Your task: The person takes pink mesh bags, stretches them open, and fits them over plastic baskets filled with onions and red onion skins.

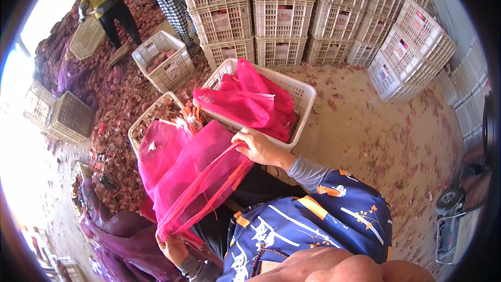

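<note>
Currently, pink mesh sheet [182, 177] stretched between both hands, to near left of white crate [298, 94]. Right hand [253, 145] closed on gathered folds, just beside crate's near rim; left hand [172, 248] gripping sheet's lower end, farther from white crate, toward wearer. Bundled pink mesh [250, 99] inside white crate. Smaller crate [150, 109] holding dry reddish skins, just left of white crate. Stacked crates [282, 18] beyond it. Purple mesh [130, 237] well apart, near left of it.

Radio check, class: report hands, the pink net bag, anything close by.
Left hand gripping pink net bag; right hand gripping it too. Bag stretched between them. Crate of pink netting just beyond.
</note>
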{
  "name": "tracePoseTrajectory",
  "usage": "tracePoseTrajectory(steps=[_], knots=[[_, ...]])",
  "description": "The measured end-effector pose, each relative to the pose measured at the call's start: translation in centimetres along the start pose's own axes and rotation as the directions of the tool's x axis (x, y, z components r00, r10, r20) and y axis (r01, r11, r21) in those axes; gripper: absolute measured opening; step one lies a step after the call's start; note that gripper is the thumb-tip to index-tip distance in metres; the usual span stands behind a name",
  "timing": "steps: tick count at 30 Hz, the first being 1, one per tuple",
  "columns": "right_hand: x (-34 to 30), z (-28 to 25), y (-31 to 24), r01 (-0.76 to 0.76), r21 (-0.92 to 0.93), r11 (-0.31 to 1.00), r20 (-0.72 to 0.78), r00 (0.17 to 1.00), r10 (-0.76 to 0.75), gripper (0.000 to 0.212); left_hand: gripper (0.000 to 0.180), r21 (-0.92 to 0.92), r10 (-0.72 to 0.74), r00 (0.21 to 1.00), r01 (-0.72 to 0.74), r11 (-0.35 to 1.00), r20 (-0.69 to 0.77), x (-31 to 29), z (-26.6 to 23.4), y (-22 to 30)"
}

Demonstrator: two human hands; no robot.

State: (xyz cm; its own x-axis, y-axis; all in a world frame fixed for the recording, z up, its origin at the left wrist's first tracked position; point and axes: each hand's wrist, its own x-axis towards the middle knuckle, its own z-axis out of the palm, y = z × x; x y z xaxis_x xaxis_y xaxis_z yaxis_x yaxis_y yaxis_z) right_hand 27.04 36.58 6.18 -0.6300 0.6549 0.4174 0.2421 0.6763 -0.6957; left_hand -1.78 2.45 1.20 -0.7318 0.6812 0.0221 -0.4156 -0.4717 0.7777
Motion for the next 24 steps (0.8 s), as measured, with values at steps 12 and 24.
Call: tracePoseTrajectory(steps=[12, 24], knots=[[0.9, -0.3, -1.3, -0.164, 0.256, 0.953, -0.004, 0.985, 0.171, 0.009, 0.043, 0.163, 0.172, 0.972, -0.146, 0.976, -0.158, -0.6, 6.8, 3.1], [-2.1, 0.2, -3.9, 0.054, -0.082, 0.995, 0.238, 0.971, -0.033, 0.067, 0.051, 0.925, 0.009, 0.977, -0.203, 0.320, 0.211, -2.5, 5.8, -1.5]])
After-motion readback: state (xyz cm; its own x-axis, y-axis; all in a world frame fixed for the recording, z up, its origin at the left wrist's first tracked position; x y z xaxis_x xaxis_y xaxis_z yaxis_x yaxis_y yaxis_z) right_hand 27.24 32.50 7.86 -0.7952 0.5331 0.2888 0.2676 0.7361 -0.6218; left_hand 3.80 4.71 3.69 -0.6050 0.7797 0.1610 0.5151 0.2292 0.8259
